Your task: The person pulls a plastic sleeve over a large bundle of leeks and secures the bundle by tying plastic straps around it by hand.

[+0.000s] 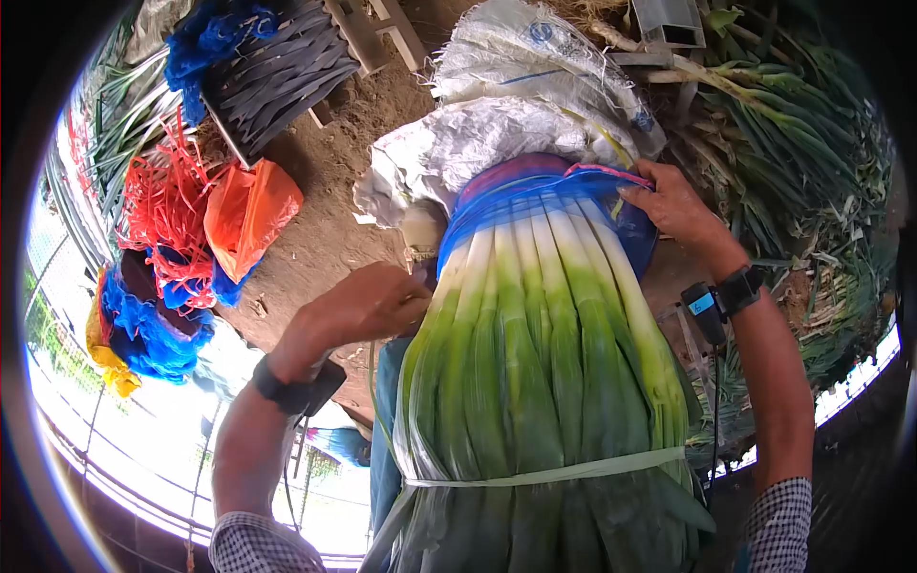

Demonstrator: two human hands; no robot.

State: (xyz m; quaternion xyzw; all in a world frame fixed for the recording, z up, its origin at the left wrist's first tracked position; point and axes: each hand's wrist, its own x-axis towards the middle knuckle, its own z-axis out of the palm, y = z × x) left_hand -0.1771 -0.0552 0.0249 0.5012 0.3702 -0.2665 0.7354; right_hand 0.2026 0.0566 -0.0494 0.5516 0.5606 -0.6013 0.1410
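Observation:
A large bundle of leeks (544,344) lies in front of me, white ends away from me and green leaves towards me. A pale flat band (554,472) circles the leaves. Over the white ends sits a blue mesh bag (535,194) with a pink part at its far side. My right hand (673,201) pinches the bag's edge at the upper right. At the bundle's left side, my left hand (377,301) is closed near the bag's lower left edge; its fingertips are partly hidden, and what they hold cannot be made out.
White woven sacks (487,134) lie beyond the bundle. To the left are red strips (167,210), an orange plastic bag (250,212), blue netting (153,329) and dark flat strips (277,81). Loose leeks (783,115) are heaped at right, near a metal frame (669,24).

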